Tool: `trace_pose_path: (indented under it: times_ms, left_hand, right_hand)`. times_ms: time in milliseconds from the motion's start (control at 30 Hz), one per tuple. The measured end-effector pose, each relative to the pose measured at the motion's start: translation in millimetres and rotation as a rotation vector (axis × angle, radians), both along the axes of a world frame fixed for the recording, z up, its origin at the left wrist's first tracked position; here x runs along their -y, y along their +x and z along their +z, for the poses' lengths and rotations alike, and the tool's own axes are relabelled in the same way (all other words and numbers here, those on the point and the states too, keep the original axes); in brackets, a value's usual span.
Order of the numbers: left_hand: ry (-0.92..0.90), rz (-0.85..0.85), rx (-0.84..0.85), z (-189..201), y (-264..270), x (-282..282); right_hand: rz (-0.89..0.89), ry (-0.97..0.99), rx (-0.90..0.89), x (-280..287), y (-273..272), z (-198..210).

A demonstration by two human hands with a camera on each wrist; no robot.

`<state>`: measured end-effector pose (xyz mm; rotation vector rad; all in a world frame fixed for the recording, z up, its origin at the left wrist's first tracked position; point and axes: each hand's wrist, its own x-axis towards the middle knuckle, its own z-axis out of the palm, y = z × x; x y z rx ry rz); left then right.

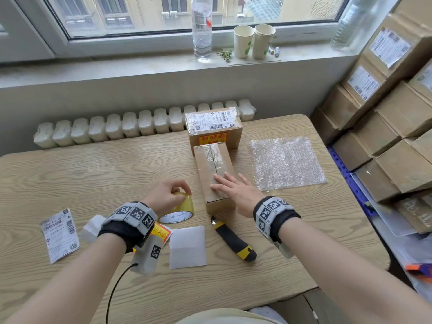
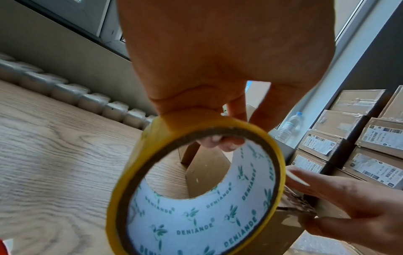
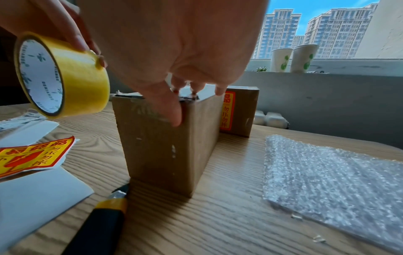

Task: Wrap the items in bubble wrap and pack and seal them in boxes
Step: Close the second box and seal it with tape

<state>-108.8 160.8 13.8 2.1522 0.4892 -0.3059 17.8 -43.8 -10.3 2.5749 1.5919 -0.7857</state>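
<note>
A narrow brown cardboard box (image 1: 215, 174) (image 3: 161, 145) stands on the wooden table (image 1: 93, 174), its top seam partly taped. My right hand (image 1: 231, 192) (image 3: 174, 51) lies flat on the near end of its top, fingers straight, thumb down the near face. My left hand (image 1: 168, 195) (image 2: 207, 69) grips a roll of yellow tape (image 1: 180, 210) (image 2: 196, 189) (image 3: 63, 75) just left of the box, lifted off the table. A sheet of bubble wrap (image 1: 286, 162) (image 3: 331, 181) lies flat to the right of the box.
A sealed, labelled box (image 1: 214, 128) stands behind the narrow one. A black-and-yellow utility knife (image 1: 233, 240) (image 3: 102, 224) lies by its near end. A shipping label (image 1: 59, 233), a white sheet (image 1: 187, 246) and a red-yellow sticker (image 3: 35, 155) lie at front left. Stacked cartons (image 1: 392, 118) fill the right.
</note>
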Motion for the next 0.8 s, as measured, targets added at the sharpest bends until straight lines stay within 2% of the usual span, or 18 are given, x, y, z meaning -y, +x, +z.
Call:
trace_pose_path:
  times_ms: [167, 233, 367, 500, 667, 800]
  left_hand:
    - [-0.005, -0.023, -0.007, 5, 2, 2]
    - [-0.038, -0.025, 0.006, 7, 1, 4]
    - [-0.035, -0.035, 0.037, 8, 1, 9]
    - [-0.074, -0.046, 0.086, 11, 2, 19]
    - [-0.279, -0.054, 0.011, 6, -1, 23]
    - [-0.284, -0.073, -0.004, 0, -6, 28]
  right_hand:
    - [-0.044, 0.061, -0.046, 1, 2, 2]
    - [-0.13, 0.11, -0.089, -5, -4, 8]
    - [-0.513, 0.439, -0.376, -19, -18, 15]
    - [-0.714, 0.549, -0.723, -27, -31, 14]
    - [-0.888, 0.652, -0.814, -18, -32, 13]
    - [-0.95, 0.633, -0.883, 1, -26, 14]
